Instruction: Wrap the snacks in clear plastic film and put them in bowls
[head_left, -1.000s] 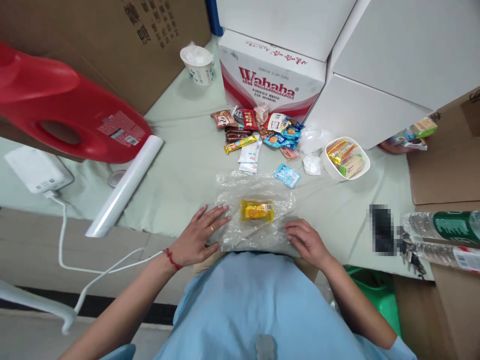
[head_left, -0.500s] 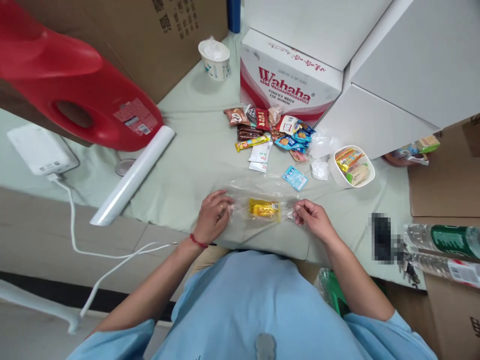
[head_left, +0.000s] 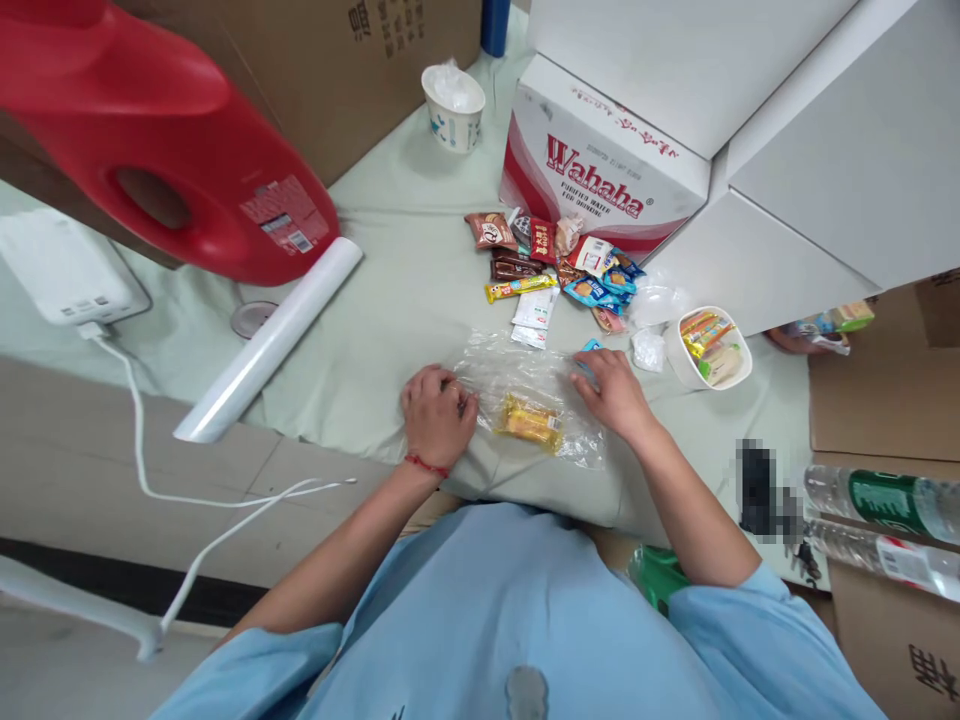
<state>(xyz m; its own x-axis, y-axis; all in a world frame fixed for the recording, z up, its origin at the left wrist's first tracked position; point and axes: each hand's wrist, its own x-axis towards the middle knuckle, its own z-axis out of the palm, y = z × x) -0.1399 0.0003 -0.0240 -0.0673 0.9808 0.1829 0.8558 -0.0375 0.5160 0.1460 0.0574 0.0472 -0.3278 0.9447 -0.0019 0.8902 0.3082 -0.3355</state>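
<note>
In the head view a clear plastic bag (head_left: 487,365) lies spread on the cloth, with a yellow wrapped snack (head_left: 531,424) inside or under its film; which one I cannot tell. My left hand (head_left: 439,415) rests at the bag's left edge, its fingers curled in on the plastic. Over on the right, my right hand (head_left: 616,392) is off the bag's end, thumb and forefinger apart. It reaches over a small blue packet (head_left: 592,345), which its fingers partly hide.
Several snack packets (head_left: 536,305) lie before the Wahaha carton (head_left: 600,165). A white bowl (head_left: 742,370) holds more snacks, with a crumpled white wrapper (head_left: 647,350) beside it. Left are a white roll (head_left: 270,340), a red jug (head_left: 225,200) and a power bank (head_left: 71,270). Bottles (head_left: 885,500) lie right.
My right hand has let go of the bag's right end and moved up to the blue packet. The bag now lies slack. My left hand has turned, fingers more curled. The view has shifted slightly.
</note>
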